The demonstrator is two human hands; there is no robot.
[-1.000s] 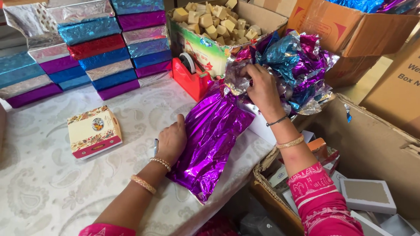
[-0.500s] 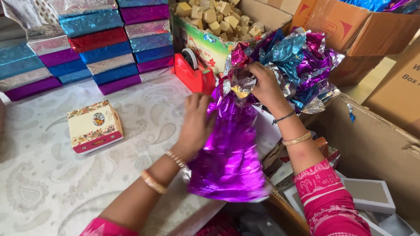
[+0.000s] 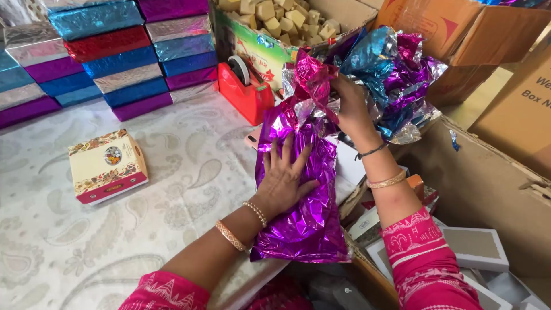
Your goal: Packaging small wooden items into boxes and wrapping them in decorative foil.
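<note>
A sheet of shiny purple foil wrap (image 3: 310, 224) lies over the table's near right corner. My left hand (image 3: 285, 175) presses flat on its middle with fingers spread. My right hand (image 3: 350, 106) pinches the sheet's crumpled upper end, lifted off the table beside a heap of blue, purple and silver foil sheets (image 3: 396, 74) in a cardboard box. A small decorated box with a cream top and pink side (image 3: 107, 165) sits on the table to the left, apart from both hands.
Stacks of foil-wrapped boxes (image 3: 115, 57) line the table's far left. A red tape dispenser (image 3: 247, 92) stands behind the foil. A carton of tan blocks (image 3: 281, 17) sits beyond it. Brown cardboard boxes (image 3: 488, 189) crowd the right; white boxes (image 3: 476, 250) lie below.
The purple sheet, hanging lifted half a second ago, has come back down on the table. My left hand moved from its upper part to press flat on its middle.
</note>
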